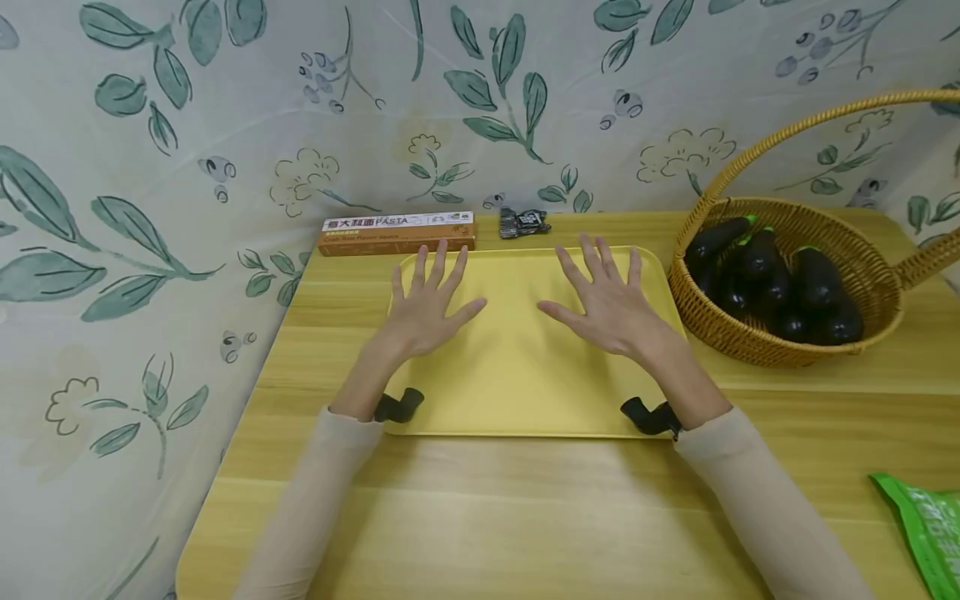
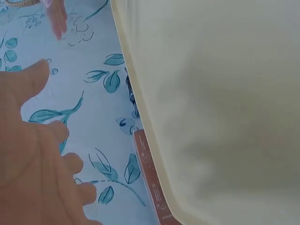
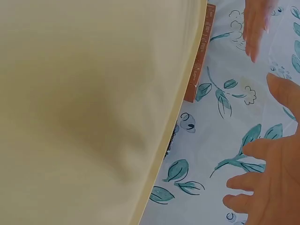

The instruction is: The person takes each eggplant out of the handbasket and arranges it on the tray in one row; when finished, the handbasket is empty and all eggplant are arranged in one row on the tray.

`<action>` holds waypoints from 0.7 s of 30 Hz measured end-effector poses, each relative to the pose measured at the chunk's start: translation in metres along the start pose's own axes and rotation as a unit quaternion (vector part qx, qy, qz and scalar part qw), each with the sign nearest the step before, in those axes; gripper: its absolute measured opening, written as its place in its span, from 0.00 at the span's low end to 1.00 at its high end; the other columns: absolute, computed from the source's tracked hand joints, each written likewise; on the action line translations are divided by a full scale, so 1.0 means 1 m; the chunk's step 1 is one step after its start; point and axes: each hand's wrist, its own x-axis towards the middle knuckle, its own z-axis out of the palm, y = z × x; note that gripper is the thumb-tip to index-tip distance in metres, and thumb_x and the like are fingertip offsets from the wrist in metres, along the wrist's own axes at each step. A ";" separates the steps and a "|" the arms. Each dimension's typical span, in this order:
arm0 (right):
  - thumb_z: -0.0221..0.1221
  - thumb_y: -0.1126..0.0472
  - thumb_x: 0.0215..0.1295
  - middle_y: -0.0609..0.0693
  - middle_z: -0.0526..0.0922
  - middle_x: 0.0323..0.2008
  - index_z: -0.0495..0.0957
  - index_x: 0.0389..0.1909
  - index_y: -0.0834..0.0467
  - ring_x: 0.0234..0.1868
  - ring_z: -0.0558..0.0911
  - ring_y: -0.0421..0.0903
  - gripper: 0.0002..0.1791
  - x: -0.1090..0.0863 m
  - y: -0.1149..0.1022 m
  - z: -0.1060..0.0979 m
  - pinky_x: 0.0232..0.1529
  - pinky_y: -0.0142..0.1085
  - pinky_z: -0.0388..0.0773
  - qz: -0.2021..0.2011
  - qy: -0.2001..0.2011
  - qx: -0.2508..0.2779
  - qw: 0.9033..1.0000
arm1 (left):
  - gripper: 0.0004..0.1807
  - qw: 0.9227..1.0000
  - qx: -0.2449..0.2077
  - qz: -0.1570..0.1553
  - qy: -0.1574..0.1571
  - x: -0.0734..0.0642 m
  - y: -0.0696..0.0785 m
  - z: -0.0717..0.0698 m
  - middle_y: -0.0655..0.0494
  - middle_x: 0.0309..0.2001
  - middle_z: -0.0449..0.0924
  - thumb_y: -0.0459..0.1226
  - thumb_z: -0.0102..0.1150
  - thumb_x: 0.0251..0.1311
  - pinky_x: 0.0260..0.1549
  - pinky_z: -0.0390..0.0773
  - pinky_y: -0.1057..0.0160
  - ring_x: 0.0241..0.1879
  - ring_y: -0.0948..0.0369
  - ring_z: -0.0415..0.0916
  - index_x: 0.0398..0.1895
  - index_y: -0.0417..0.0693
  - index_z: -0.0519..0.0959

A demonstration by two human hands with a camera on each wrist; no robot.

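Both hands hover above a yellow tray point(image 1: 517, 392) on the wooden table, fingers spread and holding nothing. Over the tray's left part is the left hand point(image 1: 427, 315), its fingertips toward the pasta box point(image 1: 397, 235) behind the tray. The right hand point(image 1: 606, 304) is over the right part, thumb pointing inward. In the left wrist view the left palm point(image 2: 33, 164) stands apart from the tray surface point(image 2: 225, 93). The right wrist view likewise shows the right hand point(image 3: 272, 173) clear of the tray. A small black packet point(image 1: 523, 222) lies behind the tray.
A wicker basket point(image 1: 750, 346) with a tall handle stands to the right of the tray, holding several eggplants point(image 1: 817, 279). At the lower right edge lies a green bag point(image 1: 926, 525), partly out of view. Leaf-patterned cloth point(image 1: 360, 100) hangs behind the table point(image 1: 525, 517).
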 end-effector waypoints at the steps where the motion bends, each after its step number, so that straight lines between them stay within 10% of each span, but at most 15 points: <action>1: 0.42 0.28 0.76 0.60 0.26 0.84 0.34 0.85 0.48 0.84 0.30 0.63 0.49 -0.001 0.001 -0.001 0.75 0.73 0.20 0.000 -0.001 0.001 1.000 | 0.46 1.000 -0.007 0.004 -0.007 0.000 -0.004 -0.002 0.55 0.83 0.13 0.66 0.34 0.76 0.75 0.19 0.29 0.83 0.47 0.12 0.84 0.65 0.27; 21: 0.42 0.27 0.75 0.59 0.26 0.84 0.35 0.85 0.50 0.84 0.30 0.64 0.50 -0.042 0.009 -0.031 0.74 0.70 0.14 -0.010 -0.041 0.022 0.999 | 0.68 0.978 -0.161 0.027 -0.128 -0.020 -0.119 -0.022 0.51 0.83 0.13 0.60 0.70 0.59 0.74 0.23 0.24 0.82 0.44 0.12 0.84 0.64 0.25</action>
